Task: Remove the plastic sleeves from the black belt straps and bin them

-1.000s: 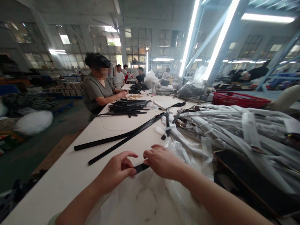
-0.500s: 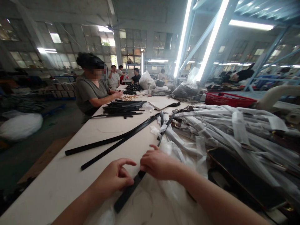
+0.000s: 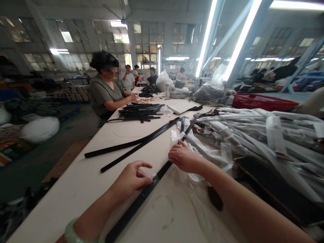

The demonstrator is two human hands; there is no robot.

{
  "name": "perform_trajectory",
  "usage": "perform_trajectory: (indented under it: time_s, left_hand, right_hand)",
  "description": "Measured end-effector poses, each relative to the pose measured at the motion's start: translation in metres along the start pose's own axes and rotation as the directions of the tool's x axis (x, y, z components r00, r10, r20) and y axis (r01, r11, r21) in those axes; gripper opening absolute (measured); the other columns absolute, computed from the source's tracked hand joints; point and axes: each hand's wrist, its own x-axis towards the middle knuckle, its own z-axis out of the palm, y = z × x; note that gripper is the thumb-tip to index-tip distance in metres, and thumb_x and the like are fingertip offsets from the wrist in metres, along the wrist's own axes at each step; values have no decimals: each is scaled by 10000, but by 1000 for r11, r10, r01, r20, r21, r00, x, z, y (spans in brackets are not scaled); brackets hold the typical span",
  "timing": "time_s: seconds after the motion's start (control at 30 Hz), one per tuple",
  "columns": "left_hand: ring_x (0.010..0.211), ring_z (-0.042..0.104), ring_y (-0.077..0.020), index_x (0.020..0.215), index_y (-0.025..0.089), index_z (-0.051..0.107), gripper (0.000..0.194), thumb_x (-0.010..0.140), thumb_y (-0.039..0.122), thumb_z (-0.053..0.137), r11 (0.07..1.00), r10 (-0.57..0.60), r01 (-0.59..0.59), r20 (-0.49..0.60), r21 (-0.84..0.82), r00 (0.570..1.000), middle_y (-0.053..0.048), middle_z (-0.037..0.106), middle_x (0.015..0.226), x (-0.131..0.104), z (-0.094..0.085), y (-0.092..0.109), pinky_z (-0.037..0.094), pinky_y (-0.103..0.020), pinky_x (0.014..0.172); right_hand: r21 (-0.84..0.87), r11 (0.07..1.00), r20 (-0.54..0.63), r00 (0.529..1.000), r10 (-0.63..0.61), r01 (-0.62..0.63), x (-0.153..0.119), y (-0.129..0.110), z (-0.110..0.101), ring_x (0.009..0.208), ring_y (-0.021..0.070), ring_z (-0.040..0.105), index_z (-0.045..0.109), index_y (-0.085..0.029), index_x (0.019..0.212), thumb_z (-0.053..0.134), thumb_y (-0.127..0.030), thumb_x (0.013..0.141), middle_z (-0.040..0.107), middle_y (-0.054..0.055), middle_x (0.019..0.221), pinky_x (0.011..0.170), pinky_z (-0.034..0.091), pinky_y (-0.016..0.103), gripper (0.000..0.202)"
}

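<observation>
A long black strap (image 3: 165, 169) runs diagonally up the table in front of me. Its near part looks glossy, covered by a clear plastic sleeve (image 3: 138, 202). My right hand (image 3: 186, 158) is closed over the strap farther up, with one finger raised. At the sleeve's upper end, my left hand (image 3: 134, 177) presses its thumb and a curled finger together on the plastic, its index finger held apart. To their left lie two loose black straps (image 3: 131, 157). White-wrapped straps (image 3: 243, 131) are heaped on the right.
A pile of black strips (image 3: 139, 111) lies farther along the table (image 3: 76, 192). A co-worker (image 3: 106, 87) stands at its left edge, hands over small pieces. At the back right are a red basket (image 3: 263, 102) and a filled plastic bag (image 3: 209, 91).
My right hand has moved forward along the strap, away from my left hand. More strap now shows between them, and its near end reaches closer to me. The view has shifted slightly left.
</observation>
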Motion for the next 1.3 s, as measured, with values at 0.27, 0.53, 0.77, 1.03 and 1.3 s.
perform_trajectory:
  time_s: [0.27,0.53,0.77,1.03,1.3]
  left_hand:
    - [462,447,-83,1049,104,551,507,592,220,734,1000,21,-21,10,-7,1000,35,598,549,-1,3,1,326,-192,447]
    - [449,443,-79,1029,100,543,498,589,214,745,999,17,-16,21,-49,1000,41,591,534,-1,6,-3,321,-196,444]
    - [463,505,-100,1029,107,536,505,607,272,758,1000,-21,21,9,-6,1000,30,600,552,-1,6,-7,331,-199,456]
    - [444,465,-85,870,93,579,693,608,731,648,878,-274,422,487,-225,829,-7,535,550,-15,10,-1,355,-195,445]
    - [444,187,-25,813,143,517,555,636,627,720,779,-285,517,535,-354,795,92,302,535,-11,7,-5,180,-148,420]
  right_hand:
    - [18,999,-101,994,-48,50,2,-10,6,930,193,513,571,-202,790,461,-195,919,612,17,812,1058,103,463,170]
    - [67,997,-137,990,-14,23,4,-10,7,880,181,500,511,-182,684,532,-175,870,595,1,754,990,203,408,187]
    - [180,981,-219,975,-34,74,3,-7,10,812,175,504,501,-183,717,457,-167,909,571,13,740,887,305,362,197]
    - [88,996,-248,969,19,3,3,1,3,854,194,501,493,-190,706,474,-182,899,564,13,739,1013,204,454,194]
    - [233,967,-239,970,-45,103,2,-20,7,802,184,483,454,-195,715,432,-181,905,527,14,738,939,300,415,192]
